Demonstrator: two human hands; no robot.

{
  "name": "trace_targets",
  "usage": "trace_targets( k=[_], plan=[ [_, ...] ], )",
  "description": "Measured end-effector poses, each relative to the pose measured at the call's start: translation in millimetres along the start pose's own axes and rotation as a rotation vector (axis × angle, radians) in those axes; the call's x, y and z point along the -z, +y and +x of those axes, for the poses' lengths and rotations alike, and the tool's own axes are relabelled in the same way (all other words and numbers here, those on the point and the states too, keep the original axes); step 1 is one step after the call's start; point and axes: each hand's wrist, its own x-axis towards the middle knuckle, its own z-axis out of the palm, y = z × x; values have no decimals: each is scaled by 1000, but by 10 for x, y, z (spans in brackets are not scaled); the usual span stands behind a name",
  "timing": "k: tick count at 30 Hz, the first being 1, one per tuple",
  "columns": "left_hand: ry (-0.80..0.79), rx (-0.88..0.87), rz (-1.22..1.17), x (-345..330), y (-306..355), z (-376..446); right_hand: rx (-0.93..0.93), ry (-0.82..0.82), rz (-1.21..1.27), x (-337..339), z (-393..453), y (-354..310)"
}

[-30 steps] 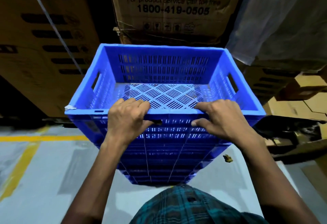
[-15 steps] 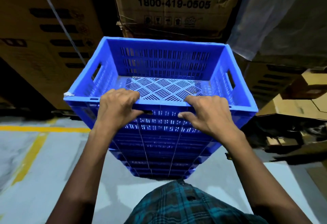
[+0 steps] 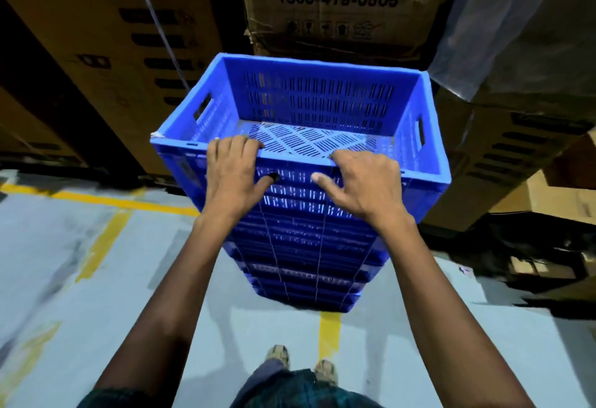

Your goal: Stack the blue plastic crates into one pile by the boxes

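A tall pile of blue plastic crates (image 3: 309, 246) stands on the grey floor in front of me, nested one in another. The top crate (image 3: 316, 101) is empty, with slotted walls and a lattice bottom. My left hand (image 3: 233, 169) grips its near rim left of centre, fingers curled over the edge. To the right of centre, my right hand (image 3: 361, 181) holds the same rim, thumb against the outer wall. Both arms are stretched out. The lower crates show only their front walls.
Big cardboard boxes (image 3: 338, 10) tower right behind the pile and to the left (image 3: 96, 36). More cartons and clear plastic wrap (image 3: 477, 20) crowd the right. Yellow lines (image 3: 106, 236) mark the grey floor. My feet (image 3: 300, 362) stand just behind the pile.
The pile now sits farther from my body with my arms extended; my feet and a yellow floor line have come into view. Both hands keep hold of the rim.
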Motion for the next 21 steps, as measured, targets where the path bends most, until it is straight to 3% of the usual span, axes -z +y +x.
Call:
trace_targets(
  k=[6, 11, 14, 17, 21],
  plan=[
    [-129, -40, -130, 49, -33, -301, -9, -1, -12, 37, -69, -8],
    [-315, -71, -345, 269, -148, -468, -62, -116, -5, 121, -99, -73],
    [-357, 5, -626, 445, -158, -676, -197, -218, 112, 119, -253, -225],
    [-234, 125, -826, 645, -181, -1020, -364, -211, 285, 165, -545, -593],
    [24, 186, -842, 996, -217, -1348, -625, 106, 415, 490, -880, -1191]
  ],
)
